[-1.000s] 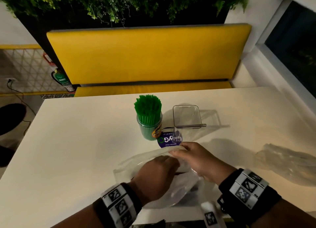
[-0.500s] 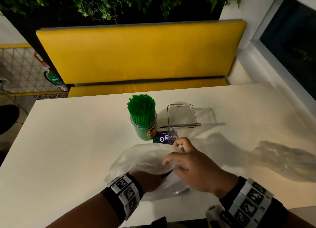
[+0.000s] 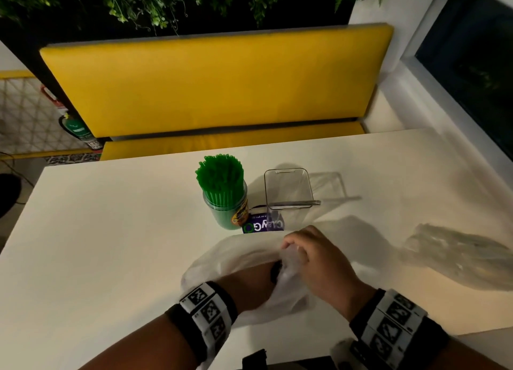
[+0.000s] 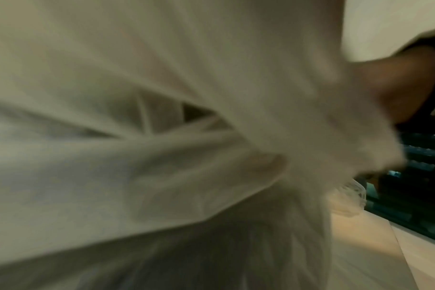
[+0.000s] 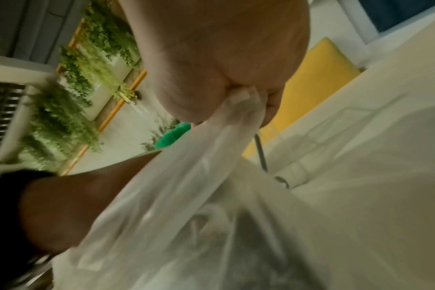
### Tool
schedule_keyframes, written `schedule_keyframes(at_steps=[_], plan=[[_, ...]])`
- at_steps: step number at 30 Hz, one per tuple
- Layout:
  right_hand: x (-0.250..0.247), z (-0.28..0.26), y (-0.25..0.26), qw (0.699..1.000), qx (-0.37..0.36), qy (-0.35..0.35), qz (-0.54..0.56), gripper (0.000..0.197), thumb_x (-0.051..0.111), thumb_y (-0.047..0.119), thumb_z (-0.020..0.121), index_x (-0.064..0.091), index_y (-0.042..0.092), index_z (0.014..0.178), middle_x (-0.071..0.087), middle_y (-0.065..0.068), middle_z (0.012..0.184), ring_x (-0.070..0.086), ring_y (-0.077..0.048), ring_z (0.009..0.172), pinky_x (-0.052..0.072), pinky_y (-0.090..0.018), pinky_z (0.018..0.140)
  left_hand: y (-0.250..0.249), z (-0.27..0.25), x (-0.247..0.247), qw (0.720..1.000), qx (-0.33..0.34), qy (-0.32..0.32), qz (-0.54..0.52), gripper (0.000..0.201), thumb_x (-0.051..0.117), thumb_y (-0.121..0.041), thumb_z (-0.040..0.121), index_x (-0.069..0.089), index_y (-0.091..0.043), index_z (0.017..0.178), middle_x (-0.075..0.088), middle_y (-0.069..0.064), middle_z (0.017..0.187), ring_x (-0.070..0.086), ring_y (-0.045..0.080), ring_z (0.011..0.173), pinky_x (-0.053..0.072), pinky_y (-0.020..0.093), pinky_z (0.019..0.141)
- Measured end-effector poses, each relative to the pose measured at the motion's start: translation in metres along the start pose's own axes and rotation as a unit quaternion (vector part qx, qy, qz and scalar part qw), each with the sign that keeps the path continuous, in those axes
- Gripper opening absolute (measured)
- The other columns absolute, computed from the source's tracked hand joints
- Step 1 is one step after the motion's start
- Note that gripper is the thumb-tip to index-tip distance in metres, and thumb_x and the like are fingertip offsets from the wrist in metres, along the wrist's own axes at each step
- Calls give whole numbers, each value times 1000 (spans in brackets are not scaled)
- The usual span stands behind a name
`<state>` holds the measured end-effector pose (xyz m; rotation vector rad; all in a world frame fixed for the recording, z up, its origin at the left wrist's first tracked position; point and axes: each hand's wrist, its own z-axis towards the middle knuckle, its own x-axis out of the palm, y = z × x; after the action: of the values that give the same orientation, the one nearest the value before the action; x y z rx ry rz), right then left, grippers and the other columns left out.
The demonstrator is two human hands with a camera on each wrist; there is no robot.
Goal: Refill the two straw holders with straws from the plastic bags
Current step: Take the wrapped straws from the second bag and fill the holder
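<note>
Blurred, pale plastic bag (image 4: 142, 121) fills nearly the whole frame, creased into folds that converge toward centre-right. Fingers inside not distinguishable (film too smeared to tell). Upper right: a forearm (image 4: 405, 82) with a dark band at the frame edge, touching the bag. Lower right: strip of light surface (image 4: 370, 253); a second, crumpled clear bag (image 4: 348, 198) lies on it by a dark window (image 4: 420, 176).

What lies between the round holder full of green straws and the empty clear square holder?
In the head view, a purple printed card sits low between the round green-straw holder and the clear square holder; above it, bare white table.
</note>
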<state>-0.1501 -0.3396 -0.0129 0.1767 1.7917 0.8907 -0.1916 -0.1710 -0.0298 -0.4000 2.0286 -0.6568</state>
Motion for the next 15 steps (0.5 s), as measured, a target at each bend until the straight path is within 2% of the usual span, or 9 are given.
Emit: schedule_keyframes(at_steps=[1, 2, 3, 4, 6, 8, 10, 12, 15], plan=[[-2, 3, -6, 1000, 22, -10, -12, 37, 48, 6, 91, 55, 41, 102, 50, 13, 101, 57, -10, 86, 48, -22, 73, 0, -1, -1, 999, 16, -11, -38, 21, 47, -13, 97, 59, -17, 113, 64, -2, 105, 56, 15, 100, 42, 20, 89], [-3, 5, -10, 999, 37, -14, -19, 37, 49, 6, 90, 57, 41, 102, 49, 14, 99, 57, -10, 85, 45, -20, 71, -3, -4, -4, 998, 24, -18, -52, 17, 51, -8, 92, 58, -20, 102, 60, -8, 90, 54, 12, 88, 38, 13, 75], [-3, 7, -13, 999, 43, -14, -22, 35, 50, 8, 91, 58, 40, 103, 49, 14, 98, 57, -10, 86, 43, -18, 71, -4, -6, -7, 998, 34, -35, -47, 19, 52, -5, 88, 52, -24, 89, 53, -13, 78, 49, 9, 77, 33, 12, 66], [-4, 8, -14, 999, 44, -18, -20, 31, 50, 13, 92, 61, 39, 105, 49, 13, 98, 58, -11, 88, 43, -18, 72, -4, -7, -10, 997, 31, -56, -52, 25, 53, -3, 86, 47, -27, 81, 47, -12, 72, 44, 7, 69, 31, 12, 62], [-6, 9, -11, 999, 36, -36, -12, 24, 45, 33, 95, 64, 35, 110, 53, 11, 102, 59, -11, 90, 44, -20, 76, -6, -7, -14, 989, 42, -102, -94, 26, 55, -3, 84, 47, -28, 81, 51, -11, 72, 46, 4, 66, 34, 14, 63], [-11, 12, -8, 1000, 4, -28, -2, 47, 34, 61, 90, 63, 32, 114, 54, 10, 107, 59, -8, 91, 48, -22, 78, -7, -7, -21, 985, 41, -128, -111, 29, 57, -3, 82, 46, -30, 82, 51, -12, 71, 49, -2, 66, 33, 12, 60], [-14, 15, -10, 999, -32, 1, 18, 69, 27, 79, 84, 62, 30, 116, 52, 13, 107, 58, -4, 92, 50, -23, 77, -9, -8, -29, 989, 33, -122, -81, 26, 58, -7, 81, 44, -29, 80, 48, -13, 69, 47, 0, 64, 28, 15, 57], [-16, 17, -12, 997, -66, 34, 23, 75, 26, 83, 82, 61, 28, 119, 50, 16, 108, 56, -2, 94, 50, -24, 78, -9, -8, -40, 994, 18, -109, 7, 11, 58, -19, 84, 48, -22, 81, 51, -10, 75, 46, 8, 67, 27, 20, 61], [-13, 19, -7, 994, -73, 79, -1, 56, 44, 73, 84, 53, 34, 124, 48, 16, 118, 56, -5, 101, 51, -28, 83, -12, -6, -49, 991, 0, -86, 106, 11, 54, -29, 92, 50, -22, 84, 59, 1, 86, 57, 19, 82, 27, 20, 65]])
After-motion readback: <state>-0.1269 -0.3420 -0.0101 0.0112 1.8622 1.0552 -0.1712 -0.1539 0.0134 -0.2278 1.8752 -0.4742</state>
